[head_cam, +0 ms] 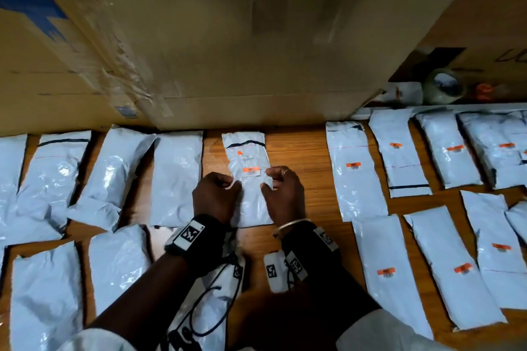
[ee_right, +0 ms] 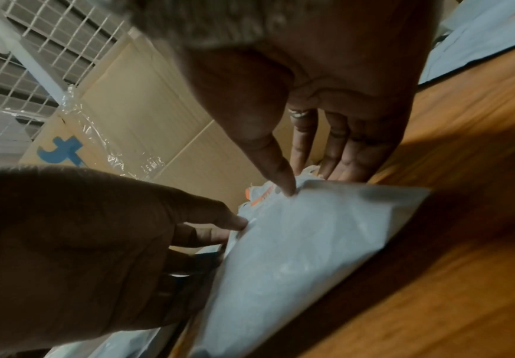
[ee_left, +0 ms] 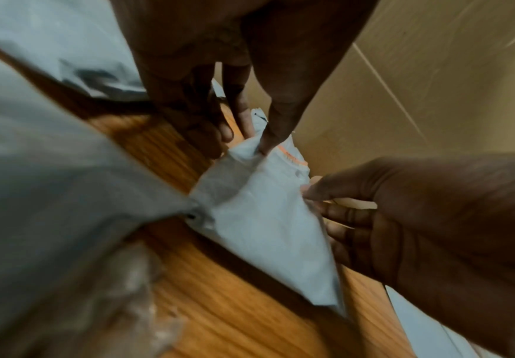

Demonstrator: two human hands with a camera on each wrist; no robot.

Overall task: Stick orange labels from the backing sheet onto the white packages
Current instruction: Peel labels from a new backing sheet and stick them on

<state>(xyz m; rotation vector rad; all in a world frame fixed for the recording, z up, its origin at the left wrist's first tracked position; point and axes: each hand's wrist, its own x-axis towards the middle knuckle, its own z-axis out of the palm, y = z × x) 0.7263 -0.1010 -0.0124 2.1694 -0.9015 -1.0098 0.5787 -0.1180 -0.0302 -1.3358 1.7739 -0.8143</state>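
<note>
White packages cover the lower half of the head view, lying flat on the wooden bench [head_cam: 299, 157]: an unlabelled group [head_cam: 114, 174] fills the left side of the frame, and a group carrying orange labels [head_cam: 456, 168] fills the right side. Above them, across the upper half of the frame, a large cardboard box [head_cam: 228, 45] lies on its side, with clear tape along its seams and a blue mark at the upper left. One package [head_cam: 251, 179] lies alone at the centre of the frame, between the two groups and just below the box edge, its long side pointing away from the person. The left hand [head_cam: 215, 196] holds its left edge, thumb on top and fingers curled at the side; the left wrist view shows the thumb tip pressed into the plastic [ee_left: 265, 147]. The right hand [head_cam: 283, 194] holds the right edge in the same kind of grip, thumb on top, fingers curled beside the edge, a ring on one finger. A roll of clear tape [head_cam: 443, 85] sits at the upper right, behind the labelled group. An orange label [head_cam: 251, 170] is stuck across the centre package, between the two thumbs, and a smaller orange scrap [head_cam: 239, 153] sits above it.
</note>
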